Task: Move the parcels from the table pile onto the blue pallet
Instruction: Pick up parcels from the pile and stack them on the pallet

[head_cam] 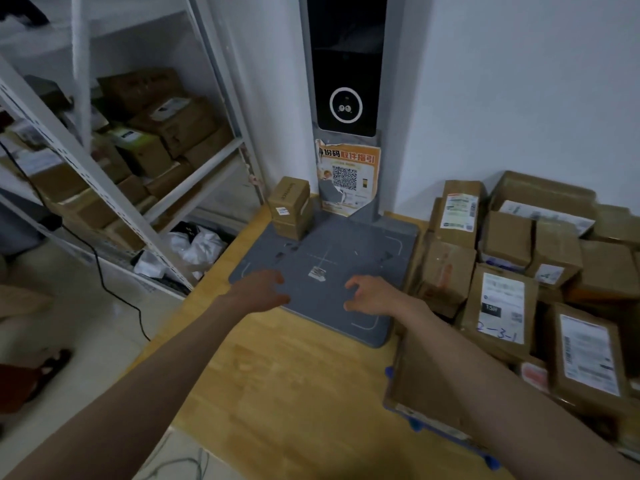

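Observation:
A pile of brown cardboard parcels [512, 271] with white shipping labels fills the right side of the wooden table [294, 375]. One flat parcel [426, 386] lies at the pile's near edge, with blue plastic showing under it; I cannot tell what that blue piece is. A small upright parcel [290, 211] stands at the far left corner of the grey scanner base [346, 251]. My left hand [258, 291] and my right hand [372, 294] hover over the grey base, fingers apart, holding nothing. No blue pallet is clearly in view.
A scanner column [346, 81] with a dark screen and an orange QR poster rises behind the base. White metal shelving [104, 188] full of boxes stands at the left. A black cable [100, 271] runs across the pale floor.

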### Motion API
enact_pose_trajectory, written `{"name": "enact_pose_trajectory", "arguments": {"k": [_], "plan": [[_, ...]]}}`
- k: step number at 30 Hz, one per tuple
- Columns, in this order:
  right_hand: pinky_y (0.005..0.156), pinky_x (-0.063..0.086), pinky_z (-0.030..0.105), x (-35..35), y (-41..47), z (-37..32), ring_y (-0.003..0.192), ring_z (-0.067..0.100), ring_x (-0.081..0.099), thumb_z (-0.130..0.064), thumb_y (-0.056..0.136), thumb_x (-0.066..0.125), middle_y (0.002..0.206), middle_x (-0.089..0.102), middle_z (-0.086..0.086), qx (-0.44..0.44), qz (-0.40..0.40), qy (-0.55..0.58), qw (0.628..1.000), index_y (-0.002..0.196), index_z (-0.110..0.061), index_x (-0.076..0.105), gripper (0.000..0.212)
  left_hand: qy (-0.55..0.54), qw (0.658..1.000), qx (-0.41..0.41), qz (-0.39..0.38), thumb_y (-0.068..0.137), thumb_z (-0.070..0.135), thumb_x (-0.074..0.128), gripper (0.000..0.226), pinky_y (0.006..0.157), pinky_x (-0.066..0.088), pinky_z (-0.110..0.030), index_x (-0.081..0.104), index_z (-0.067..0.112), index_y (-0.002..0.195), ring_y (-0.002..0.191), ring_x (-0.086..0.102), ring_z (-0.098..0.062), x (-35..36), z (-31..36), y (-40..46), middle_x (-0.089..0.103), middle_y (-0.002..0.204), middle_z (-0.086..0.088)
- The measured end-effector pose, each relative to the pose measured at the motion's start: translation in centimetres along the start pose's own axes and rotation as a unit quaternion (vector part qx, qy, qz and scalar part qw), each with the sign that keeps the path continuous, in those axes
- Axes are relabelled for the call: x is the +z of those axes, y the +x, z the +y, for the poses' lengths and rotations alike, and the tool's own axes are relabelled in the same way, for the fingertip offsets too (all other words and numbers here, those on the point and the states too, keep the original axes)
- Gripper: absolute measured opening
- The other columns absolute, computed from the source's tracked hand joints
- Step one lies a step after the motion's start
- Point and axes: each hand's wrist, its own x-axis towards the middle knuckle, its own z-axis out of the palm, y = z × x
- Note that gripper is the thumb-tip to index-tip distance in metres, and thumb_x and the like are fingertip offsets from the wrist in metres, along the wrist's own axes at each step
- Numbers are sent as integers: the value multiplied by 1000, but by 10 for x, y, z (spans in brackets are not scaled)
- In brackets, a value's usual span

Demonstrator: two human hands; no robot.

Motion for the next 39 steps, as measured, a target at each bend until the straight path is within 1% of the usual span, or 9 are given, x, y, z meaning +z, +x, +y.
{"name": "enact_pose_trajectory", "arguments": {"k": [8,12,17,19,22,26,32,36,39], "plan": [[99,47,36,-11,77,-19,117,23,57,-35,88,67,134,56,5,34,37,16,999,139,-21,47,57,23,1000,14,-10,88,45,64,58,98,46,-39,50,17,137,119,53,-22,-33,-29,90,52,135,-3],[96,47,32,-7,116,-22,118,24,57,-35,88,67,134,56,6,58,35,23,997,140,-17,47,58,17,1000,3,15,85,43,65,54,91,49,-38,55,13,128,111,56,-27,-54,-40,144,53,129,-8],[79,46,27,5,157,-20,96,20,62,-37,85,69,115,63,3,99,53,45,993,130,-20,54,51,33,998,-17,47,81,51,69,87,103,37,-43,29,8,146,133,38,-38,-91,-38,223,32,148,-18],[83,49,28,10,173,-17,101,21,64,-36,82,71,108,63,2,123,68,59,988,127,-23,55,49,41,998,-10,49,81,55,67,93,110,32,-45,24,8,149,138,29,-39,-97,-34,254,26,152,-20],[91,47,29,17,193,-15,111,24,61,-35,82,71,118,66,4,141,70,66,985,126,-22,57,48,-9,999,-8,37,73,57,72,104,110,33,-48,20,12,151,140,27,-38,-94,-33,289,24,153,-18],[86,50,28,23,214,-11,100,23,66,-31,81,72,114,66,5,164,64,96,980,125,-23,57,47,-64,997,-30,27,71,62,74,121,114,28,-50,3,10,155,144,21,-40,-84,-37,322,13,158,-20],[84,47,31,2,269,-33,112,32,59,-28,87,69,121,63,14,150,78,81,982,132,-10,50,52,-125,991,-26,40,66,60,78,127,106,39,-46,5,7,154,137,35,-37,-85,-74,351,30,153,-16],[95,47,48,-14,320,-70,120,37,50,-34,87,69,135,47,18,147,135,120,973,138,-8,41,64,-141,986,-36,83,66,61,77,122,101,40,-49,9,9,153,135,37,-38,-97,-115,360,30,150,-16],[103,39,55,-16,355,-101,135,40,33,-40,89,63,148,28,16,149,194,116,963,144,-16,32,67,-129,986,-43,95,64,66,76,124,95,43,-50,10,10,152,131,40,-39,-100,-142,363,31,147,-16]]}}
